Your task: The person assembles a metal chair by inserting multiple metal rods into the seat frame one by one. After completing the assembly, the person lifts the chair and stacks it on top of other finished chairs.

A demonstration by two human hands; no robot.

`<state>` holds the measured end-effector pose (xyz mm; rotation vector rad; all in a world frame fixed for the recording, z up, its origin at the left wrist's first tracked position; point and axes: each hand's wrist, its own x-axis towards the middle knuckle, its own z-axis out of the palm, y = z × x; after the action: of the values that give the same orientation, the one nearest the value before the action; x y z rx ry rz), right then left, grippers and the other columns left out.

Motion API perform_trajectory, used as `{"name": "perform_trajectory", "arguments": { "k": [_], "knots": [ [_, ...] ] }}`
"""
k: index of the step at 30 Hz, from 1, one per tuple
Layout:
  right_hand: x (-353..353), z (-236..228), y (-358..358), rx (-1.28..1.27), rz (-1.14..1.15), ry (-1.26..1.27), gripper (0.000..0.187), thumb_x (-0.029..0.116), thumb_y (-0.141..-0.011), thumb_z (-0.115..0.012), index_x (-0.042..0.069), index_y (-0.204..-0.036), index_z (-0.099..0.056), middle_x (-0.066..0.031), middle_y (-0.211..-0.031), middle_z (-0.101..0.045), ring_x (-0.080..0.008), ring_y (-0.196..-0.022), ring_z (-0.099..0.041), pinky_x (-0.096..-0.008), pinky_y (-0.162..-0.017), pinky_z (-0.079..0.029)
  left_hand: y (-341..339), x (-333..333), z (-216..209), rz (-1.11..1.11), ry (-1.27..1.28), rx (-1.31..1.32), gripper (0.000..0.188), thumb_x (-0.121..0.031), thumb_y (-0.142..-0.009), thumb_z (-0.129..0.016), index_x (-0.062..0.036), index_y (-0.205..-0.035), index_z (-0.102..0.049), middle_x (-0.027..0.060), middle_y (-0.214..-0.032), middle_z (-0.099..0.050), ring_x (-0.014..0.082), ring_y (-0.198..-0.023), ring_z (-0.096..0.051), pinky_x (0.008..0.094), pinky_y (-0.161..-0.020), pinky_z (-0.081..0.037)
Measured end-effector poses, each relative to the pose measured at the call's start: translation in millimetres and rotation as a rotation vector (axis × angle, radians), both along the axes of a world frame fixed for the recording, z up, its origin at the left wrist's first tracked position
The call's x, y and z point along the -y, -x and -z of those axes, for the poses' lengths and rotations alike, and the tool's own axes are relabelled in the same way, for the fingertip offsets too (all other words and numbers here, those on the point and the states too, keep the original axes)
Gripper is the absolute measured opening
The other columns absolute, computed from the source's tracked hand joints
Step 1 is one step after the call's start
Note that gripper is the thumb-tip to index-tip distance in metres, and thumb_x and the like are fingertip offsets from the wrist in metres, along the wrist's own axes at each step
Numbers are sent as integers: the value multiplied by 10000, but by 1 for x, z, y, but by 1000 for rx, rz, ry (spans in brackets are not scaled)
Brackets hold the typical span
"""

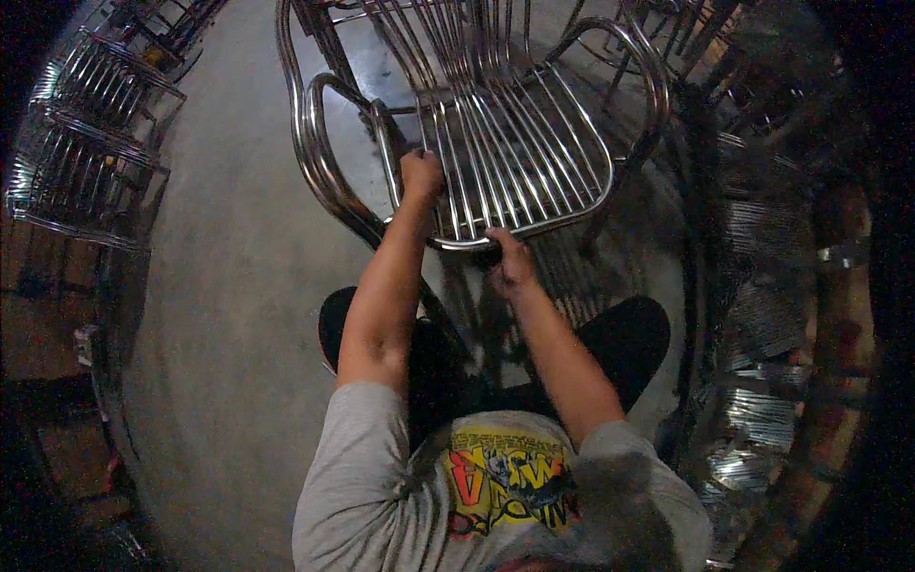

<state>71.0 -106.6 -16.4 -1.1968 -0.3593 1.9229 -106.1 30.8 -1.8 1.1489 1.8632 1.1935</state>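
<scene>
A shiny metal armchair (522, 229) stands in front of me, its seat and back made of narrow parallel rods. My left hand (421, 174) is closed in a fist at the left side of the seat, over the outermost rods. What lies inside that fist is hidden. At the front edge of the seat, my right hand (513, 265) grips the bent tube, its thumb on top and its other fingers partly hidden in shadow below. The curved left armrest (329, 181) rises beside my left forearm.
Several similar metal chair frames (95, 143) stand at the far left. Along the right side lie bundles of shiny metal rods (758, 419). Other chair parts (658, 29) show in the dark at the back right. Grey concrete floor (219, 286) stretches along my left.
</scene>
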Motion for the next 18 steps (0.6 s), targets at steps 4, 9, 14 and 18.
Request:
{"name": "perform_trajectory", "arguments": {
  "k": [4, 9, 14, 18],
  "knots": [
    [-2, 7, 5, -68, 71, -19, 270, 259, -762, -701, 30, -894, -644, -102, -853, -671, -232, -758, -641, -375, -741, -512, 1, 3, -6, -30, 76, 226, 246, -176, -865, -546, 48, -883, -647, 104, -668, -610, 221, -557, -576, 382, -532, -466],
    [-1, -5, 6, -30, 99, -26, 281, 264, -763, -704, 32, -910, -644, -99, -883, -677, -235, -793, -645, -377, -764, -511, 8, -11, 18, -46, 132, 227, 250, -218, -864, -585, 17, -903, -660, 95, -722, -633, 191, -596, -577, 363, -535, -458],
    [4, -24, 3, -181, 64, -32, 278, 235, -766, -714, 27, -938, -650, -89, -915, -680, -225, -826, -649, -368, -783, -504, 20, -25, 45, 48, 114, -20, 237, -195, -889, -558, 10, -994, -611, 96, -764, -625, 215, -598, -568, 382, -542, -458],
    [5, -27, 3, -73, 83, 2, 302, 230, -776, -713, 19, -978, -639, -87, -933, -675, -227, -845, -647, -366, -814, -504, 22, -19, 33, 30, 104, 371, 172, -183, -907, -541, -16, -923, -578, 84, -712, -587, 211, -560, -555, 375, -472, -445]
  ]
}}
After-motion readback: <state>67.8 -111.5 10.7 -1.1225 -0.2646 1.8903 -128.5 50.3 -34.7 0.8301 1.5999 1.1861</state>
